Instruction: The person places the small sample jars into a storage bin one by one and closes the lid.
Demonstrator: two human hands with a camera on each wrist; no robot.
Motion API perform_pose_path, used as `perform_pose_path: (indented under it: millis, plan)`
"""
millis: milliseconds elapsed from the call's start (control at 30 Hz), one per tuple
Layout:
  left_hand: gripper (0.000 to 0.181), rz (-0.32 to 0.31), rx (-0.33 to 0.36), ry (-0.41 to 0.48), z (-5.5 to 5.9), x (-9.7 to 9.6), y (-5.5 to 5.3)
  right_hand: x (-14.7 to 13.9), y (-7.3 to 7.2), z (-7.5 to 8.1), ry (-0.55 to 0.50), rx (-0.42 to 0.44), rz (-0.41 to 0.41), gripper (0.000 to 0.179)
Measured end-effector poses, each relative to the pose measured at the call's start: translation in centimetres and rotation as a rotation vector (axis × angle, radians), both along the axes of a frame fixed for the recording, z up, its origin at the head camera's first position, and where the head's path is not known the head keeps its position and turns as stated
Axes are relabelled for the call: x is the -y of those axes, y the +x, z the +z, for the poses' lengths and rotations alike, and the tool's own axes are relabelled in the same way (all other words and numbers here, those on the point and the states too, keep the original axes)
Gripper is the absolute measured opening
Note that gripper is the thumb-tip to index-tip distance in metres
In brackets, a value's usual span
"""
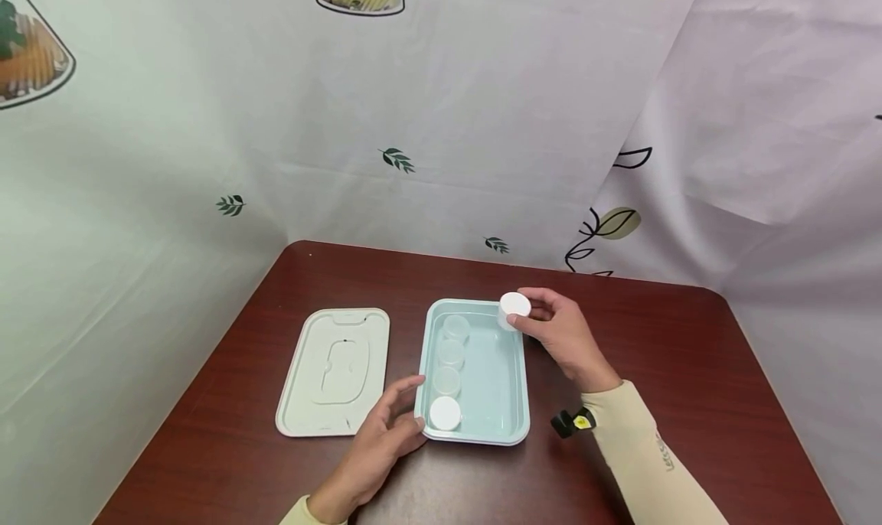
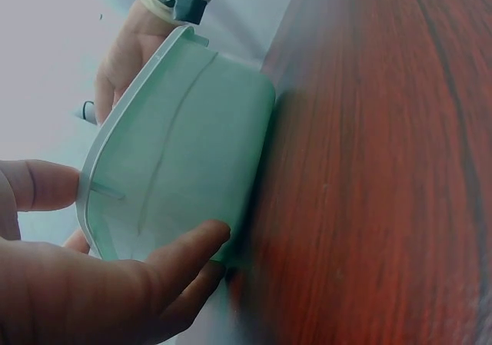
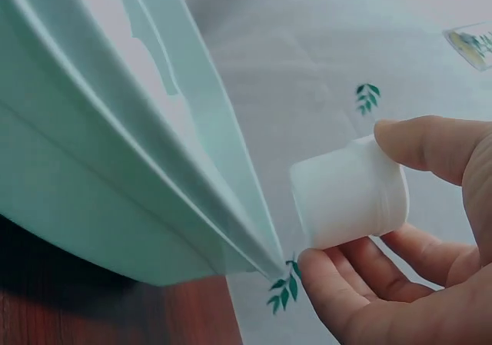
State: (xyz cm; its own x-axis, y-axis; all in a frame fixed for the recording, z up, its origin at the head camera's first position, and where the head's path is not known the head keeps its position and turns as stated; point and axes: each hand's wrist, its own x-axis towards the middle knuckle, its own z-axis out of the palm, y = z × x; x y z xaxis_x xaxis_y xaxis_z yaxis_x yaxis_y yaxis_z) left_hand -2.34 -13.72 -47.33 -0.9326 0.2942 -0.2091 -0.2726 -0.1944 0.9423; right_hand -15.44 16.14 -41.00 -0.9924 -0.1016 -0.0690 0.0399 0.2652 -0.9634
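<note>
A white round lidded jar point(image 1: 514, 311) is pinched by the right hand point(image 1: 561, 330), raised over the far right corner of a pale blue rectangular tray point(image 1: 491, 437). In the right wrist view, thumb and fingers span the jar point(image 3: 346, 199), just beyond the tray's rim. Several similar small jars point(image 1: 448, 381) stand in a row along the tray's left side; the nearest jar point(image 1: 445, 413) has an opaque white top, the others look translucent. At the near left corner, the left hand point(image 1: 379, 441) holds the tray, with fingers on the rim and side wall point(image 2: 188, 153).
A white rectangular lid point(image 1: 333, 372) with a raised panel lies left of the tray. Both sit on a dark red wooden table point(image 1: 661, 341). Patterned white curtains point(image 1: 441, 127) hang behind and beside it. A dark wrist strap point(image 1: 573, 422) is on the right wrist.
</note>
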Motion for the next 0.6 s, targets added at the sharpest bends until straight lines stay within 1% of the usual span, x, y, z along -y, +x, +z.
perform_pose_path:
  millis: [67, 267, 367, 600]
  plan:
    - [0.065, -0.001, -0.001, 0.000, 0.0, 0.0, 0.0, 0.6, -0.1, -0.2, 0.045, -0.013, 0.012, 0.055]
    - [0.065, 0.001, -0.001, -0.001, 0.0, 0.0, 0.0, 2.1, -0.4, -0.7, 0.238, -0.064, 0.019, 0.056]
    - [0.065, 0.002, -0.004, 0.003, 0.0, 0.0, 0.0, 2.8, -0.6, -0.8, 0.312, -0.094, 0.019, 0.056]
    - [0.064, -0.003, -0.002, 0.011, 0.1, 0.0, -0.1, 4.2, -0.7, -0.6, 0.465, -0.155, 0.059, 0.056]
